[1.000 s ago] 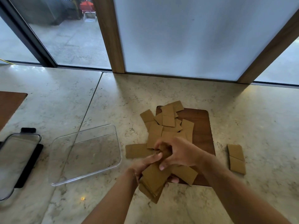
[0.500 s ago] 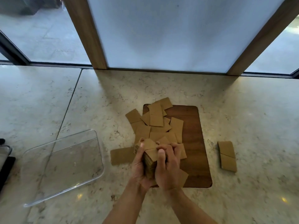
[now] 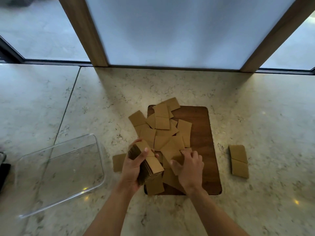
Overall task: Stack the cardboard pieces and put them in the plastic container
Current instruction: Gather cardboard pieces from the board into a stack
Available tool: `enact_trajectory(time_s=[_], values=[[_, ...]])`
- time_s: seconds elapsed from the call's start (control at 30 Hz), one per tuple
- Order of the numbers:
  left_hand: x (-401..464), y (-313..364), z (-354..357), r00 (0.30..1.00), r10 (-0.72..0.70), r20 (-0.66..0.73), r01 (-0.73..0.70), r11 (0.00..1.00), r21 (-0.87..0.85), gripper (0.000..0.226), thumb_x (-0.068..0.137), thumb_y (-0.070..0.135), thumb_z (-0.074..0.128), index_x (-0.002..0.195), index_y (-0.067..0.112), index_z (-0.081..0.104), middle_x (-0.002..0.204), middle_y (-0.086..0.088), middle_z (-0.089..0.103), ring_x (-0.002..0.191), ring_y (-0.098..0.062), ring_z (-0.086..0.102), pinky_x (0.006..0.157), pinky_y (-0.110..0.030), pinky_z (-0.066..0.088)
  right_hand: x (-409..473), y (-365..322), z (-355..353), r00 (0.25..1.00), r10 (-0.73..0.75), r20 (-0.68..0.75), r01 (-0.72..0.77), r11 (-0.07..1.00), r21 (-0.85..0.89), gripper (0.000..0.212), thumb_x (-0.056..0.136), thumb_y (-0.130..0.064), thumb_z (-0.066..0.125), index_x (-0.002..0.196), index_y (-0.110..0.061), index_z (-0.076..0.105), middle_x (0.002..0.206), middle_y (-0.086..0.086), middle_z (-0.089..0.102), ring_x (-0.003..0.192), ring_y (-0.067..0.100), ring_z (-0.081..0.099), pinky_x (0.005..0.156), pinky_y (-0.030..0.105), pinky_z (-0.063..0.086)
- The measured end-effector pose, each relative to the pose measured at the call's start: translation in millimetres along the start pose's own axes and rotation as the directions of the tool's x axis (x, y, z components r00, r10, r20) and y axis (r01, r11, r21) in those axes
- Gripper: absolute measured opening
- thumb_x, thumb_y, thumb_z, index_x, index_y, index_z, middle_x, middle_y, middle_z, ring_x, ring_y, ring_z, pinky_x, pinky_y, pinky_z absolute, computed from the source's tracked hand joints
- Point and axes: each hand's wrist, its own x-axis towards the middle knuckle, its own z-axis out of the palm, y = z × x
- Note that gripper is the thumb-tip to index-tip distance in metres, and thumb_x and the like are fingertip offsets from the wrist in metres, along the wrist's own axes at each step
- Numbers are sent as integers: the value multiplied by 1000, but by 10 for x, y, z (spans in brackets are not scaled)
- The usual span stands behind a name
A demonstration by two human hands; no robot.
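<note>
While the left hand [image 3: 134,166] is wrapped around a thick stack of cardboard pieces [image 3: 148,163], thumb pressed on the top card and fingers curled under, the right hand [image 3: 189,165] is down flat on the loose pile just to its right, fingertips spread over one of the scattered cardboard pieces [image 3: 172,149]. As far as I can tell that right grip isn't closed on anything yet, more pressing or sliding a piece than pinching it.

So we're clearly mid-collection here, nowhere near the container step. Loads of loose pieces are fanned out beyond both hands, overlapping each other across the wooden board [image 3: 201,133] and spilling off its left edge onto the marble table [image 3: 255,103]. One piece pokes out just left of the held stack, another lies right under it at the near edge of the board, and a folded-looking pair [image 3: 238,160] sits on its own well off to the right of the right hand.

The clear plastic container [image 3: 58,171] is off to the left of the left hand, and it looks empty.

Next move, I'd guess: get a fingertip under that piece's edge, lift it and drop it square onto the stack. Tricky bit is the stack already looks a bit skewed, so it probably needs a tap to line up before it gets much taller.
</note>
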Motion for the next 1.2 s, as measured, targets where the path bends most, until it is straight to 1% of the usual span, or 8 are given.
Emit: enact_trajectory(time_s=[0.1,0.23,0.37,0.63,0.73,0.9,1.1,1.2], values=[[-24,15,-13,1000,-8,-26,11,995,95,60,71,19,93,123,36,69,109,-24,75,97,-42,76,74,-57,63,100,33,-155,998,46,30,-52,962,267,19,99,-36,62,108,-21,71,97,-4,56,101,23,58,80,30,42],[-102,20,12,1000,-14,5,12,982,188,66,70,20,95,127,35,66,116,-27,71,102,-45,74,85,-68,60,68,-94,-387,961,123,249,-264,682,682,26,100,-43,58,89,-27,75,88,-2,72,86,16,67,74,34,52],[-200,21,96,995,-46,93,21,967,254,69,64,29,99,126,36,69,121,-19,74,107,-38,74,85,-53,63,-91,-294,-479,955,-21,297,-227,597,770,11,90,-45,69,87,-40,78,88,-18,76,85,3,73,67,21,58],[-346,54,111,996,-35,77,19,981,193,58,78,11,88,129,29,69,114,-18,76,98,-35,75,77,-49,65,-253,-325,-660,957,-98,273,-212,408,888,23,90,-13,75,111,-16,65,110,9,76,102,27,73,86,41,61],[-390,56,31,992,-96,85,88,991,96,57,80,21,89,131,31,67,120,-25,75,103,-45,74,81,-56,63,-263,-298,-774,942,-287,174,-67,345,936,15,87,1,70,98,-9,65,116,6,74,108,20,70,83,31,59],[-449,74,72,985,-147,88,139,987,85,73,64,40,100,129,32,67,123,-23,75,106,-46,75,76,-52,63,-254,-326,-841,903,-404,147,98,527,844,38,80,8,75,66,-27,74,127,-2,54,121,-5,52,85,25,59],[-451,105,169,983,-107,147,94,991,97,58,72,26,90,125,40,72,126,-20,75,109,-44,74,79,-55,64,-249,-240,-801,899,-385,207,22,513,858,49,96,10,48,78,-23,80,94,-12,72,93,7,69,76,23,58],[-464,108,189,980,-107,169,88,990,114,53,80,20,85,128,37,70,126,-22,75,111,-46,73,81,-56,63,-272,-265,-820,919,-343,195,44,581,813,33,98,-6,58,83,-26,81,91,-13,73,88,6,68,73,20,56]])
